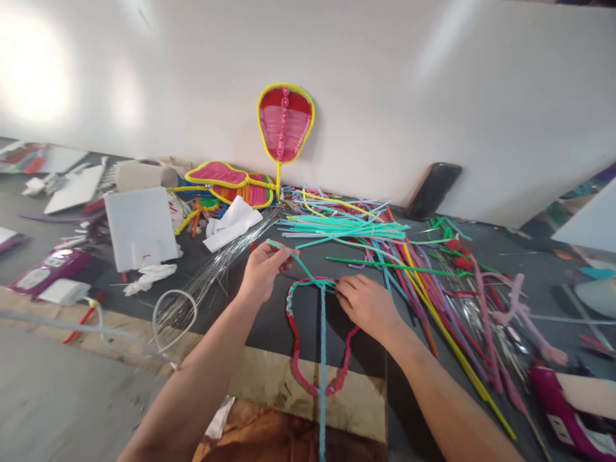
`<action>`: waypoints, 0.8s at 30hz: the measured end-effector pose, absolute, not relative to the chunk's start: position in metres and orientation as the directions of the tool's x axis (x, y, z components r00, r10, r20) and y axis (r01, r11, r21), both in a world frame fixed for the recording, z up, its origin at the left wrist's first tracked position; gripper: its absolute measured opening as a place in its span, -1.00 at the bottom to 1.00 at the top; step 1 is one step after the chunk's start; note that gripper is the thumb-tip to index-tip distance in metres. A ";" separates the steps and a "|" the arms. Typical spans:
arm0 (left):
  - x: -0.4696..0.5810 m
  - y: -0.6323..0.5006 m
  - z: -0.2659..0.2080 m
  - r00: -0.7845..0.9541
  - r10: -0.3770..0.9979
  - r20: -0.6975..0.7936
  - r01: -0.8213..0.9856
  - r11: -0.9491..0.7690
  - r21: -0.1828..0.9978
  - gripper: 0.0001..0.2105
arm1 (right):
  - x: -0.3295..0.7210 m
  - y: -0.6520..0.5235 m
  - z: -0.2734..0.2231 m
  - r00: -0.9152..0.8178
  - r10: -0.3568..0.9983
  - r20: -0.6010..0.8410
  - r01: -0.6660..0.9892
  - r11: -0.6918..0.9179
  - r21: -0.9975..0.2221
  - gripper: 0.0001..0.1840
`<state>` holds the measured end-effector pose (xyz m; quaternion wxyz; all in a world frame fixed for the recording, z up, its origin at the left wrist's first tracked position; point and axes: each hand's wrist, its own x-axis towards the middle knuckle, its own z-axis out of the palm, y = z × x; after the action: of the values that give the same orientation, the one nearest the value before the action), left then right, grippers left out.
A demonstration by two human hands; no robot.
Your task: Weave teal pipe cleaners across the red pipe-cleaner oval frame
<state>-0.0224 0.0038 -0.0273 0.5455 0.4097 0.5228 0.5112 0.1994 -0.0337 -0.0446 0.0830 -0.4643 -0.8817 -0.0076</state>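
My left hand (262, 273) is closed in a pinch around a teal pipe cleaner (304, 266). This strand slants down to the top of a pipe-cleaner frame (295, 350), a rounded outline of red and pink with teal wound on its upper left. A light blue stem (323, 333) runs down the frame's middle and on below it. At the frame's upper right edge, the fingers of my right hand (368, 305) are closed on the rim; their tips are partly hidden. Beyond my hands lies a bundle of teal pipe cleaners (341, 226).
A finished pink fan shape with yellow edging (283, 122) leans on the white wall. Yellow-edged pink pieces (216, 173) lie left of it. A phone (433, 189) stands at the back right. Loose pipe cleaners (428, 282), thin wires (216, 256) and a white cable (176, 294) surround the work.
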 end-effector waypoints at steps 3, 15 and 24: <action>-0.023 0.002 -0.029 0.057 0.993 -0.100 -0.054 0.103 0.993 -0.72 | 0.199 -0.034 -0.048 -0.546 0.817 0.186 0.825 0.563 -0.050 -0.82; -0.023 -0.005 -0.034 0.610 0.787 0.093 0.601 -0.536 0.593 -0.79 | 0.195 -0.036 -0.053 -0.491 0.834 0.252 0.852 0.520 -0.061 -0.78; -0.017 -0.008 -0.040 0.490 0.870 0.049 0.802 -0.472 0.366 -0.84 | 0.194 -0.023 -0.050 -0.421 0.882 0.211 0.849 0.465 -0.251 -0.79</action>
<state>-0.0171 -0.0085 -0.0397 0.1487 0.8503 0.4917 0.1146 0.1939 -0.0231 -0.0500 0.1577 -0.5146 -0.8411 0.0525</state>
